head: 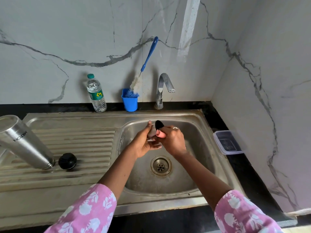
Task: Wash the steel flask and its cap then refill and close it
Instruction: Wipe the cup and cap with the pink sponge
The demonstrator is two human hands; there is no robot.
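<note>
Right hand [173, 140] grip closed round pink-handled black-headed brush [159, 127] over steel sink basin [193, 165], left hand [144, 142] grip part-curled, contents not discernible, tapered steel flask [25, 142] stood mouth-down on drainboard [87, 140], round black cap [67, 160] placed just beside it.

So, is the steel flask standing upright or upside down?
Upside down: the steel flask rests mouth-down on the draining board, base pointing up. The black cap lies beside it, off.

Flask [25, 142] mouth-down (drainboard [84, 137]), cap [67, 161] beside.

flask [25, 142] and cap [67, 160] crowd left drainboard [80, 137], tap [164, 89] behind basin [195, 132], ribbed middle free
</note>
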